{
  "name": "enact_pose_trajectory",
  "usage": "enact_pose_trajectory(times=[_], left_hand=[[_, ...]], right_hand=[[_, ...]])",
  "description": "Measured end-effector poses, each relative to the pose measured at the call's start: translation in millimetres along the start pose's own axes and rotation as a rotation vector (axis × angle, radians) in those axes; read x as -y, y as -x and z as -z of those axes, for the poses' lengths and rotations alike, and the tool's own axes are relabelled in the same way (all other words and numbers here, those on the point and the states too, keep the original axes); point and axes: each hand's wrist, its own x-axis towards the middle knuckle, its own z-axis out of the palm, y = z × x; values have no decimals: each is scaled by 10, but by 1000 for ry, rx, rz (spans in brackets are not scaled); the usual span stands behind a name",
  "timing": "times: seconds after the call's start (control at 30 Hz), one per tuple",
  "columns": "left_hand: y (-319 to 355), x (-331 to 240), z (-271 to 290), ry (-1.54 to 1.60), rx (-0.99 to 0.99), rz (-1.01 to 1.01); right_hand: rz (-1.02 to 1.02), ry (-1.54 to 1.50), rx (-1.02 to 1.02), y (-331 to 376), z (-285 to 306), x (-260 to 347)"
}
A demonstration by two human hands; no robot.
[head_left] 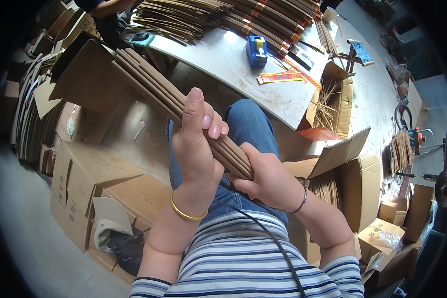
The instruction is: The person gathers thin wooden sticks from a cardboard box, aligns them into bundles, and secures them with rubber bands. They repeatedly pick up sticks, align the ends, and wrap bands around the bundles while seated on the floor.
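Observation:
A bundle of long brown incense sticks (159,94) lies slantwise across my lap, its far end pointing up and to the left. Around its middle my left hand (196,134) is wrapped, the thumb lying along the sticks. My right hand (263,174) grips the same bundle close to its near end, by my right knee. Both palms hide parts of the sticks. On the white table (213,64) ahead stands a blue tape dispenser (257,51), with red and yellow paper labels (283,76) beside it.
Banded bundles of sticks (268,22) and loose sticks (179,20) cover the table's far side. Open cardboard boxes with sticks stand right (352,188) and by the table edge (342,104). Closed cartons (94,174) and a cap (109,223) are left. Another person's arm (109,7) shows at upper left.

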Motion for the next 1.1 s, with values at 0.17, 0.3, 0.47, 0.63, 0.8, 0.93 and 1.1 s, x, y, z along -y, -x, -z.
enact_pose_trajectory(times=[0.17, 0.3, 0.47, 0.63, 0.8, 0.93, 1.1], left_hand=[[-51, 2, 69, 278, 229, 221], [-89, 73, 31, 98, 216, 190], [-224, 129, 8, 107, 118, 167], [-382, 26, 184, 394, 236, 289], [-495, 67, 287, 355, 269, 398], [-502, 131, 236, 314, 299, 426], [-495, 121, 153, 266, 324, 403]], right_hand=[[-203, -634, 348, 25, 200, 42], [-193, -634, 321, 61, 173, -88], [-117, -62, 264, 417, 418, -264], [-73, -746, -703, 1492, 742, -1243], [-804, -373, -1276, 2890, 477, -3014], [-1164, 207, -909, 3113, -320, -3800], [-1275, 269, -823, 2760, -575, -3546]])
